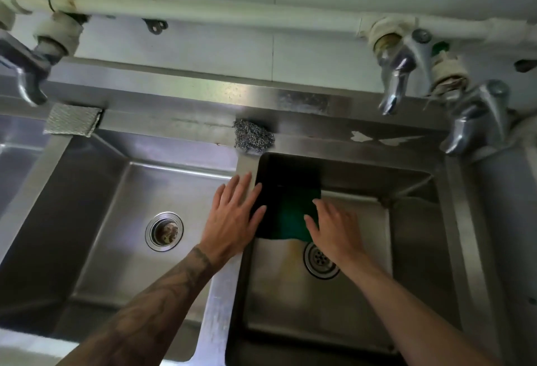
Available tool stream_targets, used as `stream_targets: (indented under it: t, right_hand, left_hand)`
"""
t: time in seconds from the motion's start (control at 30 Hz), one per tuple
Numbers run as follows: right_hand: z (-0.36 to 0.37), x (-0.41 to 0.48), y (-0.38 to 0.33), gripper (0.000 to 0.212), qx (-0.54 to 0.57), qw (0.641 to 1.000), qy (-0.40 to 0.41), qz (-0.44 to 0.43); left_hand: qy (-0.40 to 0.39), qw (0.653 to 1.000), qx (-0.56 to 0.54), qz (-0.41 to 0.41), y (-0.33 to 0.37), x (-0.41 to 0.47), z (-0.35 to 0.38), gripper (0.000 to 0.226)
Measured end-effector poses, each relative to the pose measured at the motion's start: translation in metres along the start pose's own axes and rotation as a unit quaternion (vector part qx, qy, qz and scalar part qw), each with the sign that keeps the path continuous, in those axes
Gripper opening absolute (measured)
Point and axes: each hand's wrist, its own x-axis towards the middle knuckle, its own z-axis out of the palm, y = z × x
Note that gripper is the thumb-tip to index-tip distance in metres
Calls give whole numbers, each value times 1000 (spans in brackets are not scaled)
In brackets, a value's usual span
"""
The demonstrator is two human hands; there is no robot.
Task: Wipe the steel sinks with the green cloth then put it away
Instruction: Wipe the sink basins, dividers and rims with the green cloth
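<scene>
The left hand lies flat on the sink divider, mid-frame. The right hand, fingers straight, presses the green cloth.

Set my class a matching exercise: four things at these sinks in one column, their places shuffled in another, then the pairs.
1 green cloth
2 steel wool ball
3 grey mesh pad
4 left hand

A rim corner behind the left sink
B over the divider between sinks
C in the right sink, under the right hand
D back ledge, behind the divider

Pairs: 1-C, 2-D, 3-A, 4-B
</scene>
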Motion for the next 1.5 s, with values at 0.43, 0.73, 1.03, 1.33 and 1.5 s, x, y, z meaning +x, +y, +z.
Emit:
stream_targets:
  t: [0.43, 0.73, 1.03, 1.33, 1.5]
  right_hand:
    - [132, 85, 1, 56, 9, 987, 4, -158]
    - [172, 67, 15, 61, -6, 1000, 15, -3]
    - [172, 80, 42, 65, -65, 990, 15, -127]
    - [190, 63, -27, 71, -6, 995, 32, -91]
    - [176, 64, 24, 70, -19, 997, 53, -52]
  left_hand:
    - [32, 998, -37, -27, -3, -10, 23, 61]
    - [29, 997, -36, -56, 1, -12, 23, 60]
    - [30, 997, -45, -55, 1, -13, 25, 59]
    - [27, 997, -53, -48, 1, -14, 23, 59]
    - [27, 997, -54, -53, 0, -13, 22, 59]
